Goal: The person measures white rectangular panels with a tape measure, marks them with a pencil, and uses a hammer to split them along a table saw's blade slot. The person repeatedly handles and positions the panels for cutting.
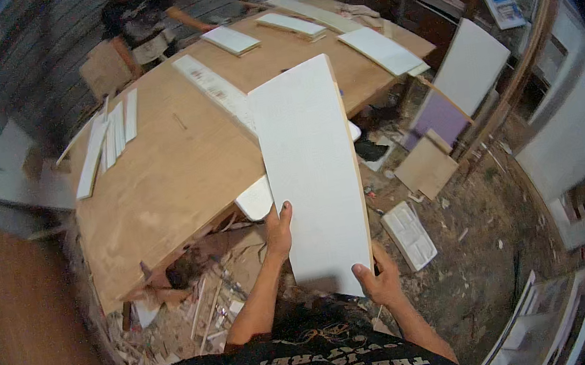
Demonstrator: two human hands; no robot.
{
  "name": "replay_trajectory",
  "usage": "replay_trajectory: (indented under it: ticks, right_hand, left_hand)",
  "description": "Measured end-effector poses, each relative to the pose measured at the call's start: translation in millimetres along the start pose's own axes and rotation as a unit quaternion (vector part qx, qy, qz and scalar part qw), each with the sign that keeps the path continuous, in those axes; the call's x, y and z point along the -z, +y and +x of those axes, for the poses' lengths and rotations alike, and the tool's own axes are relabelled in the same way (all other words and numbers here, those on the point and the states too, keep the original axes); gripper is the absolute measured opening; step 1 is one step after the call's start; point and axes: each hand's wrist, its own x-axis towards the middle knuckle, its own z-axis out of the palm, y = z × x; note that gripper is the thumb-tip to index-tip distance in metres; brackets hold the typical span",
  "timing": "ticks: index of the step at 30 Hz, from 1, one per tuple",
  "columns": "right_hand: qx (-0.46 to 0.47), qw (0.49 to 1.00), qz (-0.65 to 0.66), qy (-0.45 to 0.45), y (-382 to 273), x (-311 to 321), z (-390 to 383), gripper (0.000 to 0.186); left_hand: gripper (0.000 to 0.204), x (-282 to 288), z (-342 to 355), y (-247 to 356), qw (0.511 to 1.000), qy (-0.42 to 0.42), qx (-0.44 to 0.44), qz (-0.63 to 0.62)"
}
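Observation:
A wide white board [307, 151] with a pale wooden edge is held in front of me, over the near edge of the wooden table [143, 224]. My left hand [280, 232] grips its left edge in the lower half. My right hand [379, 278] grips its right edge near the bottom corner, thumb on the white face. Behind it a long white strip [202, 83] with markings lies on the table, and a white piece with a rounded corner [252, 201] shows beside the board, partly hidden by it.
A co-worker [135, 22] stands across the table, a hand near white panels [229, 39]. White strips [96, 153] lie at the left, more panels [379, 51] at the back right. Boards [459, 72] lean at the right. A white tray [407, 237] and scraps litter the floor.

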Motion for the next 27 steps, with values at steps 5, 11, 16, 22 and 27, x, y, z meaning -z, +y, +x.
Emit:
replay_trajectory:
  ticks: [5,11,16,22,27]
  right_hand:
    - [-0.048,0.994,0.045,-0.086,39.8,-63.5,43.3,0.040]
    - [-0.179,0.975,0.083,-0.098,122.1,-123.6,82.0,0.037]
    - [-0.228,0.962,0.135,-0.062,165.8,-131.4,157.0,0.038]
    - [0.001,0.990,-0.114,-0.080,177.5,-107.9,179.8,0.047]
    - [0.063,0.954,-0.057,-0.287,155.4,-124.1,187.1,0.060]
  left_hand:
    - [0.046,88.3,-31.8,-11.7,0.970,0.185,0.034,0.151]
    - [0.050,135.6,-23.3,-96.2,0.941,0.263,0.157,0.144]
    - [0.057,129.3,61.5,-124.7,0.893,0.336,0.198,0.226]
    - [0.056,143.0,149.0,-112.8,0.853,0.222,0.149,0.448]
    - [0.058,157.8,154.0,-116.9,0.795,0.154,0.066,0.583]
